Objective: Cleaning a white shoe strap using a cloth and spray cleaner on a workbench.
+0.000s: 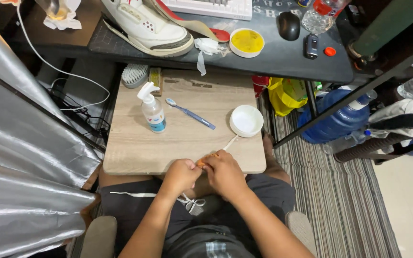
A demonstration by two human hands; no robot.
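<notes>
View from a head cam looking down at a person seated w/ a small wooden lap table [182, 143] across the knees. Both hands meet at the table's near edge: left hand [181, 176] and right hand [224, 173] are closed together around a small orange object [201, 163], mostly hidden btwn the fingers, so exact shape can't be told. A thin white stick or strip [230, 142] runs from the hands up toward a shallow white bowl [246, 120]; whether it's joined to the orange piece is unclear. The piece looks light and small, prob. easy to drop, so a fingertip pinch close to its middle seems the surest hold. Farther back on the table: a clear spray bottle [152, 110], upright, and a blue toothbrush [190, 113] lying flat. Behind, on a dark desk [283, 57], a white sneaker [148, 25] and a round tin of yellow paste [247, 42].
</notes>
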